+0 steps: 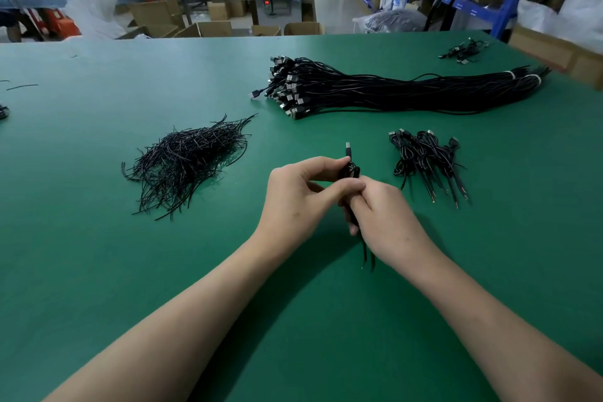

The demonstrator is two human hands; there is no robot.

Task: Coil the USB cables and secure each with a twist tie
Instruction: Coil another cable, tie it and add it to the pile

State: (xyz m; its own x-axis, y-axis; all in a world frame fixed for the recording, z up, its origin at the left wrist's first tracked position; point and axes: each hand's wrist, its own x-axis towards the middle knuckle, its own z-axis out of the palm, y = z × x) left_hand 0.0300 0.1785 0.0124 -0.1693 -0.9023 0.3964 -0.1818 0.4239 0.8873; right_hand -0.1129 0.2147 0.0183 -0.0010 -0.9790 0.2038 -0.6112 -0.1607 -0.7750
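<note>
Your left hand (295,197) and right hand (385,219) have fingers pinched together on a small black coiled cable (350,170) over the green mat (98,271); can't tell if a tie's on it, your fingers hide the middle; its plug pokes up, thin tail dangles below; wiry twist ties (186,161) heaped left, done coils (427,160) right, long glossy cable bundle (391,91) behind.

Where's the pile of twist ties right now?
The twist ties lie loose on the green table, to the left of the left hand and nearer than the big cable bundle.
</note>
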